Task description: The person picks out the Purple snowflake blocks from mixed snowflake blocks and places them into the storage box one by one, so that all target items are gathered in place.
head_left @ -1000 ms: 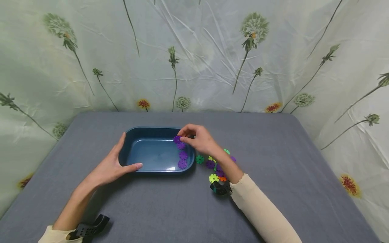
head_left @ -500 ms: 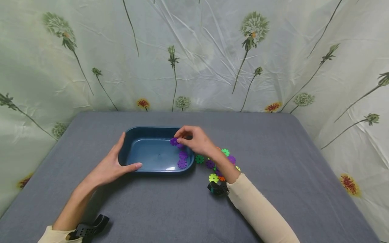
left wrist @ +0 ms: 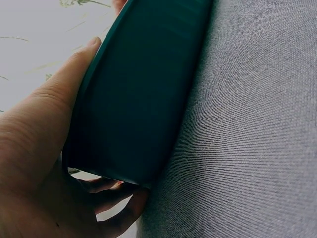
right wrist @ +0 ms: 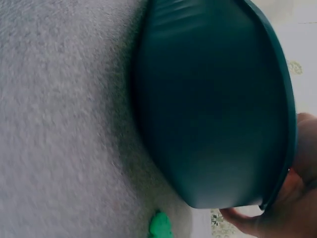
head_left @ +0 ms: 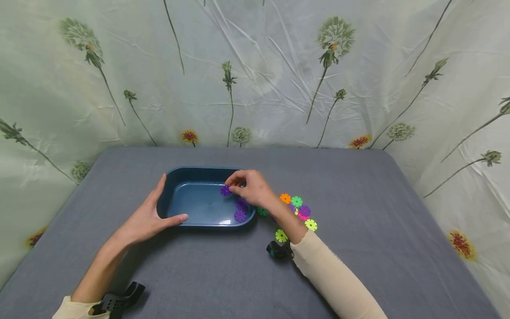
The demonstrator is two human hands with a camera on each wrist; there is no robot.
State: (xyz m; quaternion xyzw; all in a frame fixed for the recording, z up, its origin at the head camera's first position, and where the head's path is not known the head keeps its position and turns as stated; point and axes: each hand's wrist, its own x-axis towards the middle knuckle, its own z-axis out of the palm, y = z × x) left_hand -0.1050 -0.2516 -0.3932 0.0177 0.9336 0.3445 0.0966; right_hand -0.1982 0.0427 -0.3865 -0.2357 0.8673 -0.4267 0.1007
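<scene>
Notched purple disc (head_left: 225, 190) (plastic, apparently) over smooth tray (head_left: 195, 201).

The person wears matching plain cream sleeves. Left sleeve (head_left: 79, 309): only the cuff end shows, nearer the wearer than the blue tray (head_left: 195, 206) and left of it; at this cuff, a black wrist strap (head_left: 113, 303) with rows of small holes and a curved black end piece (head_left: 134, 291). Right sleeve (head_left: 336, 277): longer run visible, nearside and right of the tray, cuff edge slightly uneven. Second black strap (head_left: 280, 250) here, bearing a small mark (head_left: 272, 253), probably teal.
</scene>
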